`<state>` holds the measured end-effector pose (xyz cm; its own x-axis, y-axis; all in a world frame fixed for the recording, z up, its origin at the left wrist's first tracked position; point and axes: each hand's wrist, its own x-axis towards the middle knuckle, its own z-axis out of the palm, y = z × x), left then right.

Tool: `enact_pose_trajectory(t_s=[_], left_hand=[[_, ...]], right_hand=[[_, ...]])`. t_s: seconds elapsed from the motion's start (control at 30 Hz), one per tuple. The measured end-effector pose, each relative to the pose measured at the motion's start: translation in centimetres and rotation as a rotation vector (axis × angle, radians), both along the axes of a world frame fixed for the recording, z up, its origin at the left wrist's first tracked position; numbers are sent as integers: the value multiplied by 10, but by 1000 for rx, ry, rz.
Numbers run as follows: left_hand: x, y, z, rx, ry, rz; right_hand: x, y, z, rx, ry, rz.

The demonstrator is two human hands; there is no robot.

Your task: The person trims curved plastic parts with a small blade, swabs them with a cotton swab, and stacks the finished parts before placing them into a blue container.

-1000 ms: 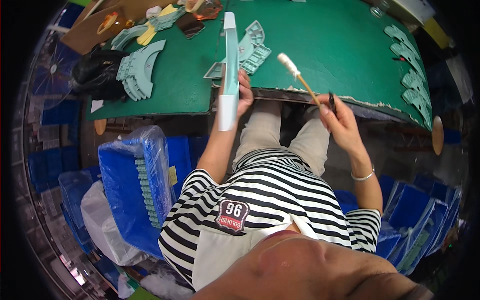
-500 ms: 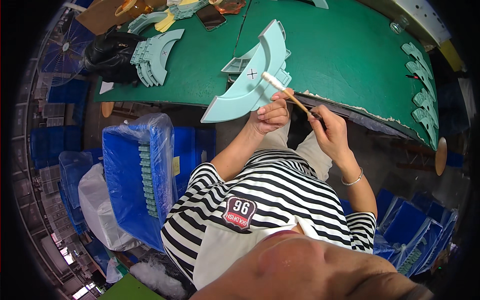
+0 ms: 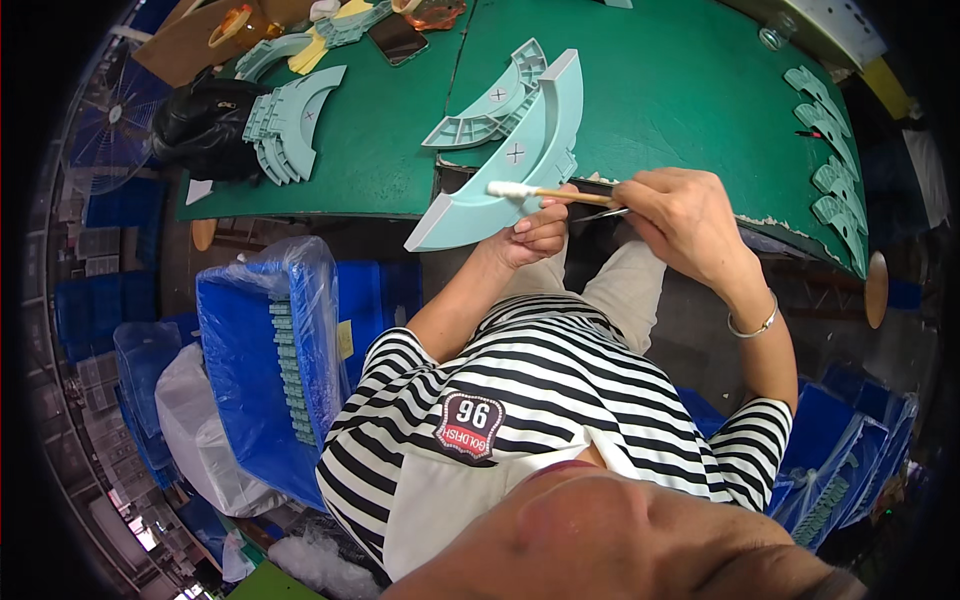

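Head view: the left hand closes its fingers around the lower edge of a pale teal, curved plastic moulding, held tilted over the green table's near edge. The right hand pinches a wooden-stemmed white swab, tip touching the moulding. At ten o'clock lies a stack of like mouldings; at two o'clock a row. Wiping looks underway, with many pieces apparently left.
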<state>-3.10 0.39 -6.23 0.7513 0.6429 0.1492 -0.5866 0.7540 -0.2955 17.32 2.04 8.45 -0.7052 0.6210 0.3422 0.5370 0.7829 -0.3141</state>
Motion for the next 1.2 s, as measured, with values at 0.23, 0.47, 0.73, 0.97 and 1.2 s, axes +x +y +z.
enact_pose_trajectory(t_s=[0.23,0.47,0.73,0.97,1.2], left_hand=[[-1,0,10,36,27,-38],[-1,0,7,44,33,-52],[5,-4,8,32,-24,-94],[-14,-4,20,88,36,5],[-177,36,92,429,2142,1112]], right_hand=[[11,10,4,23,-61,-15],[12,14,-3,-43,-44,12],[-6,10,-21,-96,94,68],[33,22,-54,-168,420,-226],[62,5,-63,-224,569,-409]])
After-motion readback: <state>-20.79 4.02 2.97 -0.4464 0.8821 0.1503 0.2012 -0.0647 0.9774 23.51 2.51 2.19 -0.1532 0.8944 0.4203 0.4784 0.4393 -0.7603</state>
